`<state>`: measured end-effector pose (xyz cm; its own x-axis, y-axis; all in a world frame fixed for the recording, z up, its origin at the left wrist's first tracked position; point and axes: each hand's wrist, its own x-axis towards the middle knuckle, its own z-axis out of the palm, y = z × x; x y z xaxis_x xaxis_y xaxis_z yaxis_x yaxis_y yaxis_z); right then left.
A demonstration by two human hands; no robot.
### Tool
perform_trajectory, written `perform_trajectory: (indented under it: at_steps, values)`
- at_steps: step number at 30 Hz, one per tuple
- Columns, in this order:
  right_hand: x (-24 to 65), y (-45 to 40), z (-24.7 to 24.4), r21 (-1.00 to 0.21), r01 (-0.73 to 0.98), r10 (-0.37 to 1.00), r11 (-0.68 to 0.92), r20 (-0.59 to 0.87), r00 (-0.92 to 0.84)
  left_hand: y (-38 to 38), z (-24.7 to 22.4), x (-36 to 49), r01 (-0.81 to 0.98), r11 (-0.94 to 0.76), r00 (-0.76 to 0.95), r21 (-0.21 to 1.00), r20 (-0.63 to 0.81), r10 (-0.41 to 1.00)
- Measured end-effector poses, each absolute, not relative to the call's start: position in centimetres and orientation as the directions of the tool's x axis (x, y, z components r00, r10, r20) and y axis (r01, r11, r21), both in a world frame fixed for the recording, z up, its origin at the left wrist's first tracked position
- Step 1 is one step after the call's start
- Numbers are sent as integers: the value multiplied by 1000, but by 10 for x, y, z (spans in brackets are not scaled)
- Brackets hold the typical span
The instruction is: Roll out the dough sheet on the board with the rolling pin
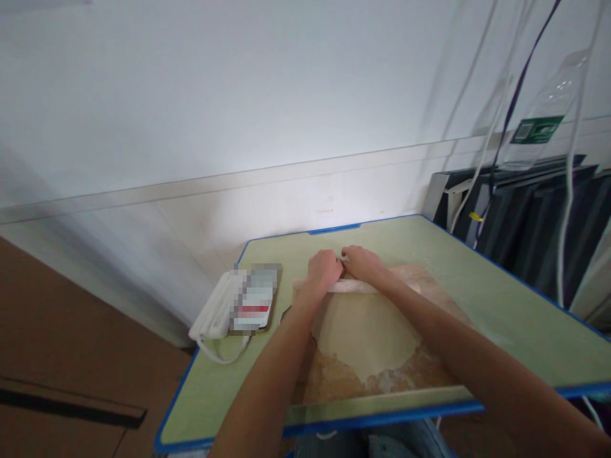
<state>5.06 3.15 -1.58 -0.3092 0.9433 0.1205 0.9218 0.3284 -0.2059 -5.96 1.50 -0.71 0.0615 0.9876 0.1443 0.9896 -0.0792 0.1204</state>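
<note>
A thin, pale sheet of dough [367, 331] with a ragged near edge lies on a floury brown board [334, 380]. Along its far side runs a whitish dough roll [353, 287]; whether a rolling pin is inside it is hidden. My left hand [325, 267] is closed at the roll, knuckles up. Close beside it on the right, my right hand [361, 261] curls its fingers inward over the far side of the roll. The two hands almost meet, and most of the fingertips are out of sight. Both forearms reach across the dough.
The board rests on a pale green table [477, 280] with blue edging. Left of the board lie a phone [258, 299] with a blurred screen and a white corded item [219, 312]. Dark panels [529, 210], hanging cables and a clear bottle [544, 121] stand at the right. A white wall [286, 95] borders the back.
</note>
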Motion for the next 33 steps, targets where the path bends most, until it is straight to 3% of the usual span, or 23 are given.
perform_trajectory:
  at_steps: [16,33]
  values:
    - [49,12,-15,-206,900,922,385,123,-366,-10,-7,-62,987,-41,20,156,129,991]
    - [44,-22,-13,-186,901,920,391,96,-380,-61,-7,-63,992,-60,26,114,275,961]
